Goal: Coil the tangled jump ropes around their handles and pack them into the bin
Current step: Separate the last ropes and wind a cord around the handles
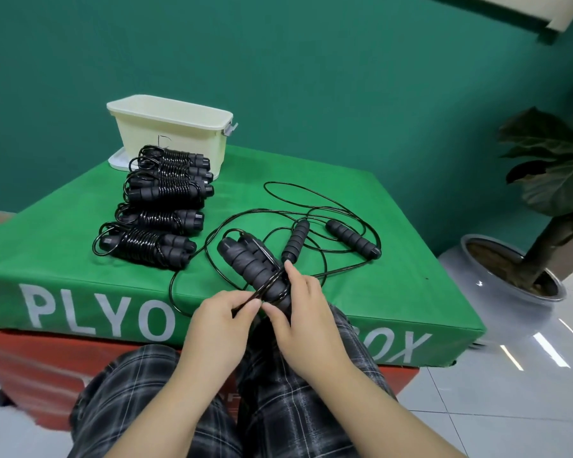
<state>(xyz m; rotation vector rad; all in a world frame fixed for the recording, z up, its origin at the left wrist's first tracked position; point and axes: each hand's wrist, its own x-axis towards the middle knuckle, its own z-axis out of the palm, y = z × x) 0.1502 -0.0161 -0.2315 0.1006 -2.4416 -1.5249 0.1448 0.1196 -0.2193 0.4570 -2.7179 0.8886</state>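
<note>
hands winding a rope around paired handles at the box edge

a green plyo box top (80, 259) filled the middle of the frame, its white lettering running along the near face, with a red box (30, 368) under it at lower left. a potted plant (549, 180) stood at the right edge in a grey pot on the tiled floor. plaid trousers (139, 391) covered the person's knees at the bottom.

a cream bin (176, 137) sat at the far corner of the green top, upper left of centre, resting on its flat lid (118, 161). just in front of it, a row of coiled jump ropes (159, 213) lay side by side, each black cord wrapped round its foam handles, running from the bin toward the lower left.

right of the row, a loose rope (341, 219) sprawled in wide loops across the top, its two foam handles (351, 239) lying apart from each other at centre right.

at the near edge, a pair of handles (245, 262) pointed up and left, held together with a few turns of cord across them. the right hand (308, 319) gripped the near end of this pair, its fingers curled round the foam and index finger laid along the wraps. the left hand (219, 325) pinched the black cord (255, 295) between thumb and fingertips just beside the handles.
</note>
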